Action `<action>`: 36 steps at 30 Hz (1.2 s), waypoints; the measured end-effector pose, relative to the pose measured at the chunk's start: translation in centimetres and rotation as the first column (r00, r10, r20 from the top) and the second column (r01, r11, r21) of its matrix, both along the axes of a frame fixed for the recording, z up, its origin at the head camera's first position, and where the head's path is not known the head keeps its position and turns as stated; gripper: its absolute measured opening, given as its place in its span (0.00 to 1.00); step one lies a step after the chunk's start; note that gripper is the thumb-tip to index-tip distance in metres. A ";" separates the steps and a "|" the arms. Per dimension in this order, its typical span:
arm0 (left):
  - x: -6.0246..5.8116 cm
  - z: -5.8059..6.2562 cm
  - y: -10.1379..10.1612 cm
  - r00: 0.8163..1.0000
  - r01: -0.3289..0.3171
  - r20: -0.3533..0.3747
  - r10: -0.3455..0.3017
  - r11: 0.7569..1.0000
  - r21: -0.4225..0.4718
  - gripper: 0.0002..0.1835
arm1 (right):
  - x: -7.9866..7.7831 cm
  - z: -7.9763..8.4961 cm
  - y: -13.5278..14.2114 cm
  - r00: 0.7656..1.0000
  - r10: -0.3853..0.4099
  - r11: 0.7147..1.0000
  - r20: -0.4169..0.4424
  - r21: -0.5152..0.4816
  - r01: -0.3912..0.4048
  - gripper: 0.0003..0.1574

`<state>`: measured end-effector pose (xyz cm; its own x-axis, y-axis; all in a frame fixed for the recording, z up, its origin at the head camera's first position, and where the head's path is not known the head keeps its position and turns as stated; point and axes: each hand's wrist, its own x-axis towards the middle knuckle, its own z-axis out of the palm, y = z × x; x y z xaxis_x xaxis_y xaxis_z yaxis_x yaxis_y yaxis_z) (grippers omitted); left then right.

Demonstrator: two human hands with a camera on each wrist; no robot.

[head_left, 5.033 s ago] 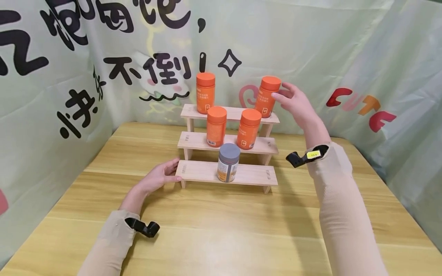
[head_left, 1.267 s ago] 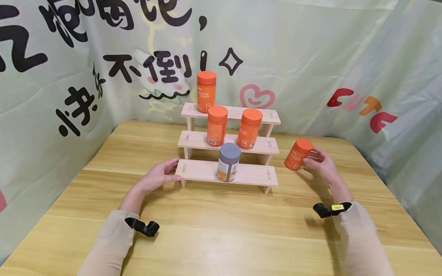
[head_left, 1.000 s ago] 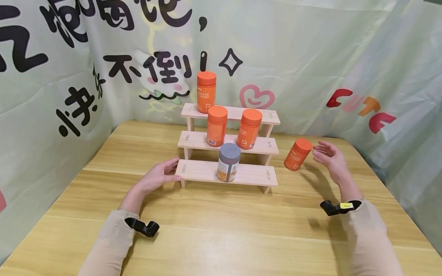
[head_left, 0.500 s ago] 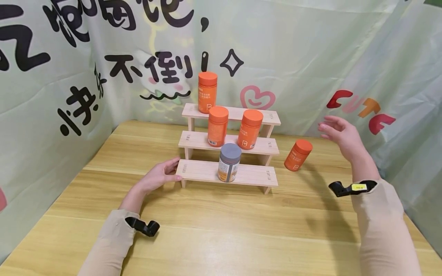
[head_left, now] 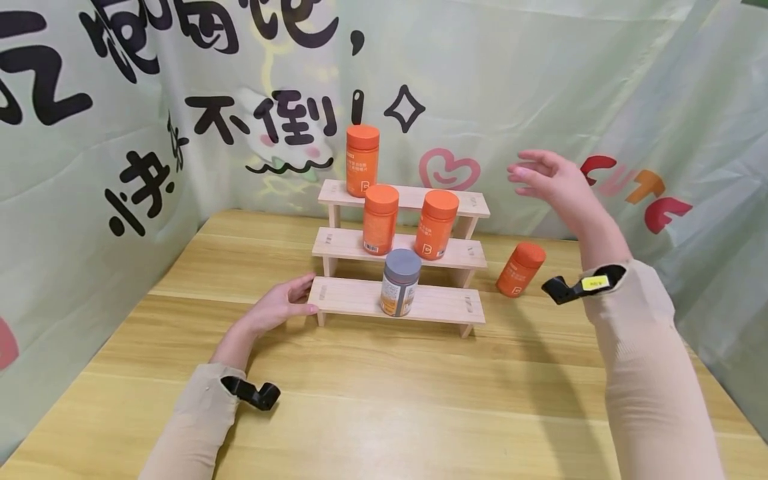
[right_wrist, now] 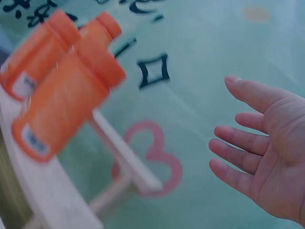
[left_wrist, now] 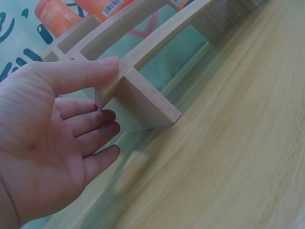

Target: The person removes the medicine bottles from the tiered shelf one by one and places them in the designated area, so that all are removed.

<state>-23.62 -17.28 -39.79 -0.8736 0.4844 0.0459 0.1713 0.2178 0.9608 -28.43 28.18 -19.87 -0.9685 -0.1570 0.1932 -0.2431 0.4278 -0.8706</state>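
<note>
A three-tier wooden display stand (head_left: 342, 303) stands mid-table. My left hand (head_left: 273, 310) holds the left end of its lowest board, thumb (left_wrist: 102, 71) at the front corner and forefinger behind; the other fingers are loosely bent. My right hand (head_left: 555, 177) is in the air, right of the top tier, fingers apart and holding nothing. An orange bottle (head_left: 363, 163) stands on the top tier's left. Two more, a left bottle (head_left: 380, 223) and a right bottle (head_left: 435, 227), share the middle tier. A grey-lidded jar (head_left: 401, 283) occupies the bottom tier.
Right of the stand, another orange bottle (head_left: 520, 270) rests on the wooden table (head_left: 384, 400), below my right forearm. A printed cloth backdrop (head_left: 522, 80) rises behind and along both sides of the table.
My right hand took an orange bottle off the top tier's right, placed it on the table and let go, then rose and swung back left toward the stand. The left hand stayed put.
</note>
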 end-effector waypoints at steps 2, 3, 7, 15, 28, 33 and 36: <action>-0.1 0.1 0.0 1.000 -0.004 0.000 0.004 1.000 -0.005 0.44 | -0.3 0.9 -1.4 0.999 0.030 0.999 -0.012 -0.021 -0.030 0.39; -0.1 0.1 0.0 1.000 -0.006 -0.001 0.006 1.000 -0.005 0.44 | -0.4 1.3 -2.1 0.999 0.045 0.999 -0.020 -0.027 -0.045 0.38; -0.2 0.3 0.1 1.000 0.001 0.003 -0.001 1.000 0.004 0.44 | -1.2 2.6 -4.8 0.995 0.090 0.994 -0.033 -0.052 -0.092 0.37; -0.6 0.3 0.3 1.000 -0.001 -0.003 0.001 1.000 0.012 0.44 | -2.5 4.5 -10.4 0.992 0.129 0.987 0.010 -0.096 -0.127 0.39; -0.2 0.0 0.2 1.000 0.003 0.004 -0.003 0.999 0.032 0.43 | -4.7 3.9 -17.5 0.990 0.097 0.978 0.104 -0.195 -0.075 0.40; 0.1 0.0 0.2 1.000 0.001 0.001 -0.001 1.000 0.027 0.42 | -5.4 3.2 -18.7 0.985 0.077 0.981 0.157 -0.186 -0.047 0.40; 0.2 0.1 0.1 1.000 -0.004 0.007 0.004 1.000 0.026 0.42 | -5.7 3.1 -19.4 0.979 0.061 0.988 0.194 -0.148 -0.032 0.41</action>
<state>-23.46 -17.17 -39.74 -0.8759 0.4796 0.0524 0.1635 0.1931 0.9675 -34.17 8.83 -16.73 -0.9821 -0.1872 0.0227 -0.0768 0.2873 -0.9547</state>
